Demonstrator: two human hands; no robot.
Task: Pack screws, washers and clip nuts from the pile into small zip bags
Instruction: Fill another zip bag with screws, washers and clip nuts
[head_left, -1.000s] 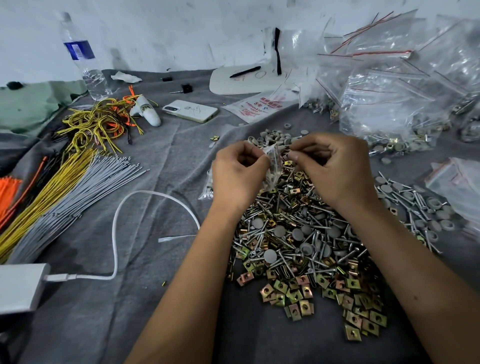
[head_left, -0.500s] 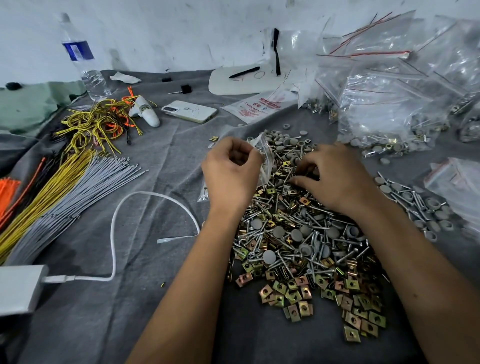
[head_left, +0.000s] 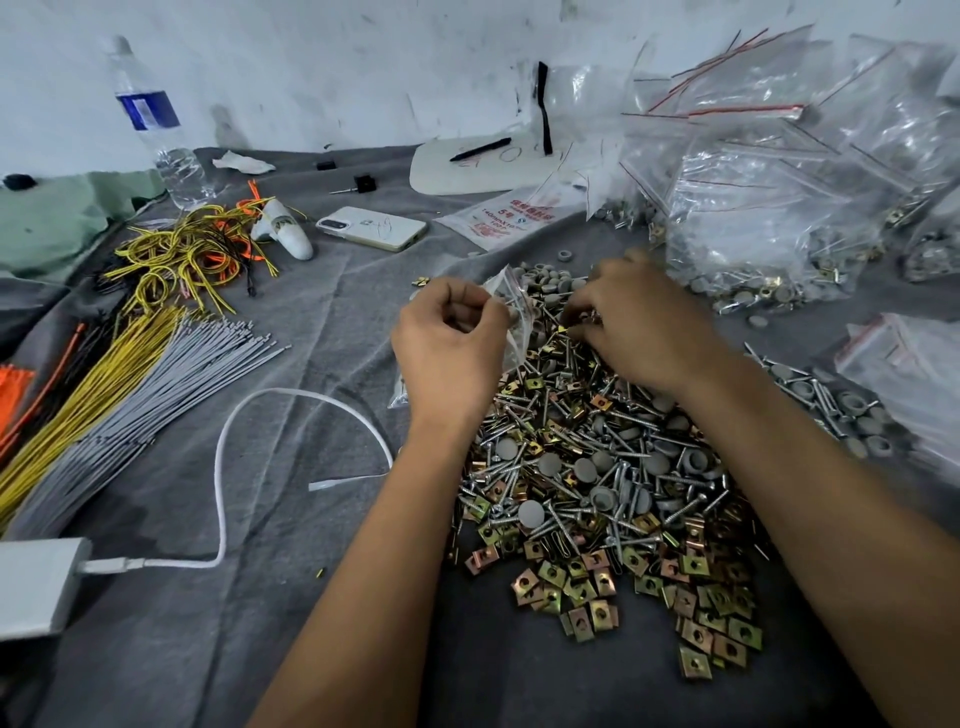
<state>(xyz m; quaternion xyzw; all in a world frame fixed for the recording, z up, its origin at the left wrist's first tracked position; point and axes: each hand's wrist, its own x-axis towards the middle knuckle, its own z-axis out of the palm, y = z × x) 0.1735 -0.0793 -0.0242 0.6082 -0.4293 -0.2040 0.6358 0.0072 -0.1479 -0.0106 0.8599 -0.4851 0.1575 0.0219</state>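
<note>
Both hands work at the upper centre of the frame, over the far end of the pile (head_left: 587, 499). The left hand (head_left: 449, 348) has its fingers curled and pinches the rim of a small clear zip bag (head_left: 511, 306), which hangs crumpled between thumb and fingers just beside the pile's upper left edge. The right hand (head_left: 641, 322) lies palm down on the pile with its fingers bent into the hardware; whether they grip a piece I cannot tell, since the fingertips are hidden and blurred.

The pile spreads over a grey cloth (head_left: 270, 597) from the centre to the lower right of the frame: silver screws (head_left: 566, 506), round grey washers (head_left: 550, 462), and brass-coloured clip nuts (head_left: 582, 592) thickest along its lower edge. A smaller scatter of screws and washers lies at the right edge.

At the upper right sits a heap of filled zip bags (head_left: 769, 218) with red seal strips. At the upper left stand a water bottle (head_left: 156, 130) and a tangle of yellow and orange wires (head_left: 192, 254); below them lie bundles of yellow and grey cable ties (head_left: 145, 395). A white phone (head_left: 371, 227) lies at upper centre, and a white cable (head_left: 223, 467) loops from a white charger block (head_left: 36, 587) at the lower left.
</note>
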